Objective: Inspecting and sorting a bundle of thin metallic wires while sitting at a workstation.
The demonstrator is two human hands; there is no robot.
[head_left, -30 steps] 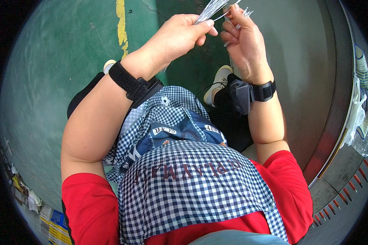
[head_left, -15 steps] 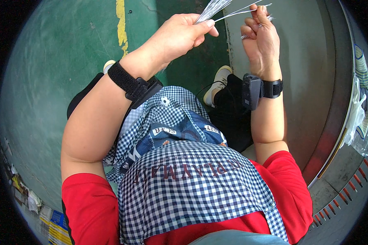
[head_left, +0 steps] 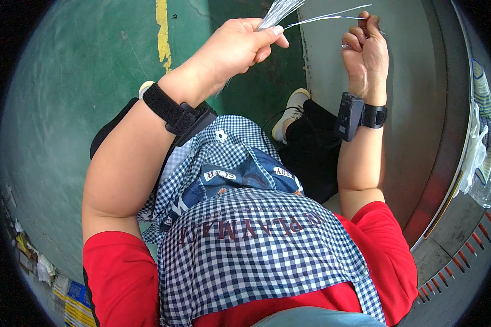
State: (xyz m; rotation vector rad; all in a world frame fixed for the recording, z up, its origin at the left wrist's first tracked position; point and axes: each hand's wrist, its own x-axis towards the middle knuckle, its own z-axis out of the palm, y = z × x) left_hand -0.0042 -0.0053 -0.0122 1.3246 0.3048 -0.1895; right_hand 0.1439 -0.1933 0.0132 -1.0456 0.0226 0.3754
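My left hand [head_left: 237, 46] is closed around a bundle of thin silvery wires [head_left: 278, 15], which fan out beyond the fist toward the upper edge. Two or so loose strands [head_left: 324, 19] stretch rightward from the thumb and forefinger of that hand. At the far end of these strands is my right hand [head_left: 370, 57], with thumb and forefinger pinched on one of them while another strand's tip sticks out above. Short silvery wire ends poke from between the right hand's curled fingers. Both wrists wear black straps with a small black device.
Beneath the hands lies a green floor [head_left: 82, 71] with a worn yellow line [head_left: 162, 32]. A grey surface [head_left: 414, 109] with a dark raised rim stands at the right. Past it are a striped knitted cloth [head_left: 484, 92] and clear plastic [head_left: 483, 191]. Boxes [head_left: 73, 305] sit lower left.
My right hand has moved right, away from the left one, and the strands between them show a longer stretch. The left hand with the wire bundle has barely shifted.
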